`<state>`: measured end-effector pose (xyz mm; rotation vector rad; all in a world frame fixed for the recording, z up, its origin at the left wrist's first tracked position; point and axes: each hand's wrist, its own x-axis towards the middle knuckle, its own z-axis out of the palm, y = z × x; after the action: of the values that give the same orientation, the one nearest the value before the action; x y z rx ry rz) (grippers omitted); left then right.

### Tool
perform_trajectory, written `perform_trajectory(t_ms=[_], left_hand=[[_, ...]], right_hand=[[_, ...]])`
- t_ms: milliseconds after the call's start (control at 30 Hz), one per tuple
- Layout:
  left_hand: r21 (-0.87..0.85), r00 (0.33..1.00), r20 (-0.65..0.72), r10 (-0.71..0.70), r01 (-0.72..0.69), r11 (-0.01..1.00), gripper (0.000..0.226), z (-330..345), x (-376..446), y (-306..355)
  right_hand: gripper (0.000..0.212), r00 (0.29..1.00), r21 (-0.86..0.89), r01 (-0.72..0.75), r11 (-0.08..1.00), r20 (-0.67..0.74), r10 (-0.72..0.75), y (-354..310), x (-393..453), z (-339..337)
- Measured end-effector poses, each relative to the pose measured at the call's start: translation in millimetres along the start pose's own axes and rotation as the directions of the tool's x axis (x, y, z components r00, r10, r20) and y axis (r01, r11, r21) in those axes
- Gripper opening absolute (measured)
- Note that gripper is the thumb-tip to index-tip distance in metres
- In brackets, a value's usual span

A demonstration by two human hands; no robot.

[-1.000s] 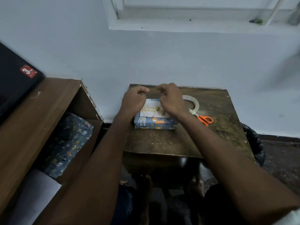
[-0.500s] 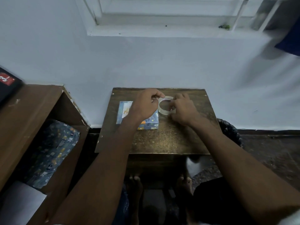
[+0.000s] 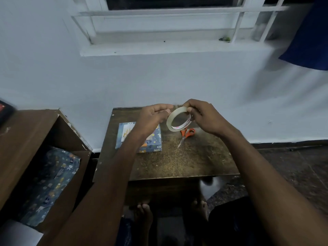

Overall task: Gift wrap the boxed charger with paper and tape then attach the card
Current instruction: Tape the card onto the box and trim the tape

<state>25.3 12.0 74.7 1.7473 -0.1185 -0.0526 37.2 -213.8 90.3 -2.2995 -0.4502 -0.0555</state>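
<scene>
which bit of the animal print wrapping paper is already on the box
The wrapped box on the wooden table, with the card on top. The other paper lies loose and crumpled in the left cabinet.

Tape roll [image 3: 179, 119]: pink print on the inner core, letters too small and curved to read. Card [image 3: 128, 132] on the wrapped box [image 3: 152, 142], left of the roll: gold script, not legible. Far left, a red label [image 3: 2, 107], cut off.
</scene>
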Motion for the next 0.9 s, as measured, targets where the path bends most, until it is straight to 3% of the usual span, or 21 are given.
perform_trajectory(t_ms=[300,500,567,700,800,900], left_hand=[[-0.286,0.984,-0.045,-0.17,0.15,0.946,0.02,11,-13,9],[-0.304,0.973,-0.126,-0.192,0.146,0.941,0.011,13,-15,11],[-0.311,0.97,-0.166,-0.179,0.121,0.943,0.011,13,-14,11],[-0.107,0.955,-0.297,0.008,-0.041,0.993,0.014,6,-11,6],[0.091,0.92,-0.343,0.191,-0.17,0.981,0.014,3,-10,6],[0.13,0.881,-0.407,0.24,-0.204,0.97,0.014,6,-11,7]], right_hand=[[0.03,0.996,0.166,0.051,0.985,0.057,-0.062,-17,-5,5],[0.023,0.992,0.245,0.041,0.969,0.107,-0.069,-22,-5,10],[0.012,0.987,0.278,0.018,0.96,0.149,-0.061,-22,-7,11],[0.009,0.981,0.247,0.077,0.966,0.155,-0.117,-26,-8,18],[0.025,0.974,0.255,0.02,0.967,0.212,-0.076,-31,-9,24],[0.02,0.963,0.261,-0.038,0.965,0.268,-0.034,-32,-9,29]])
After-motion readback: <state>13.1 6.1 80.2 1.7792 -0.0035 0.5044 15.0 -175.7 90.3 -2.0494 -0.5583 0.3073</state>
